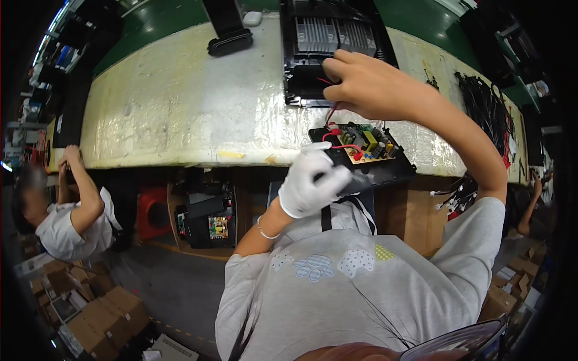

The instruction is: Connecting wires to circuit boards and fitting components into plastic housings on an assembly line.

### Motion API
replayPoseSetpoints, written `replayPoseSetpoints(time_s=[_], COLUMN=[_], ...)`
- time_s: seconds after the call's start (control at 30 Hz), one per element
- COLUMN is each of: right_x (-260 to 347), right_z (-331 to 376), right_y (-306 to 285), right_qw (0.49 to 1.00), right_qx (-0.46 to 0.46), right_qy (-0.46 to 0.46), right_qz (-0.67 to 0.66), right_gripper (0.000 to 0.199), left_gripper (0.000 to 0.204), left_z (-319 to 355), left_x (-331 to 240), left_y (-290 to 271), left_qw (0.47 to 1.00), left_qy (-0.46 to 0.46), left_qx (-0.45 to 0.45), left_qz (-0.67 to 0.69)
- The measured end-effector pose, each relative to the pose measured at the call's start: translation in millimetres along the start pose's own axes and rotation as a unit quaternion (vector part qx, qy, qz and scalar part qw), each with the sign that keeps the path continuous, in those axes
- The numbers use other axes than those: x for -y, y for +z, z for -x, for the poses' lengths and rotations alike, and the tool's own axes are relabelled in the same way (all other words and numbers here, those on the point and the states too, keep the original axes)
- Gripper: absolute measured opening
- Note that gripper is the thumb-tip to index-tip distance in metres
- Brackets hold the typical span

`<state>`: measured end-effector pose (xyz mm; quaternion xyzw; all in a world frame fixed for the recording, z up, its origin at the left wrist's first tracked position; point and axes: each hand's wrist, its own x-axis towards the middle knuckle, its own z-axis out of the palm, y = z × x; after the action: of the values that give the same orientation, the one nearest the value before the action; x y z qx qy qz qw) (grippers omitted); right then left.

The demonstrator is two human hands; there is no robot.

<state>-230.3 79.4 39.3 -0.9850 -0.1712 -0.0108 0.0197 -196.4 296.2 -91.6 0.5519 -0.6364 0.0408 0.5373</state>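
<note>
In a white glove, my left hand (313,180) is at the near left edge of a black panel (394,172). Its fingers are curled and partly blurred, so its grip is unclear. On that panel sits a circuit board (374,144) with yellow, green and dark components. Red wires (346,147) loop across the board to red connectors. My bare right hand (376,87) is raised above the board, thumb and fingers pinched on thin red and dark wires (330,114) that run down to it. Beyond lies a black housing (293,81) with a finned metal heat sink (319,36), partly hidden by my right hand.
A black stand-like device (230,39) and a small white object (252,18) are at the table's (180,102) far side. Black cables (487,108) are piled on the right. Below the table, a cardboard box (205,240) holds more boards. Another person (78,210) works at the left.
</note>
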Motion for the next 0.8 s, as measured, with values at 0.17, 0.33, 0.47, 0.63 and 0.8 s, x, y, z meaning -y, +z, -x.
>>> replayPoseSetpoints(time_s=[0.17, 0.33, 0.47, 0.63, 0.8], right_x=[-26, -17, 0, 4, 6], right_z=[18, 15, 23, 21, 29], right_y=[1, 3, 13, 5, 8], right_qw=[0.973, 0.945, 0.963, 0.938, 0.960], right_qx=[0.029, 0.047, -0.033, 0.069, -0.052], right_qy=[0.022, 0.084, 0.118, 0.221, 0.155], right_qz=[-0.229, -0.313, -0.240, -0.258, -0.225], right_gripper=[0.020, 0.046, 0.036, 0.023, 0.028], left_gripper=[0.054, 0.046, 0.044, 0.038, 0.038], left_z=[-42, -48, -47, -44, -44], left_x=[22, 61, 59, 65, 69], left_y=[-16, -19, -13, 2, 8], left_qw=[0.995, 0.970, 0.973, 0.981, 0.977], left_qy=[-0.085, -0.103, -0.135, -0.107, -0.137], left_qx=[0.015, 0.196, 0.128, 0.025, 0.022], left_qz=[-0.041, 0.101, 0.135, 0.162, 0.162])
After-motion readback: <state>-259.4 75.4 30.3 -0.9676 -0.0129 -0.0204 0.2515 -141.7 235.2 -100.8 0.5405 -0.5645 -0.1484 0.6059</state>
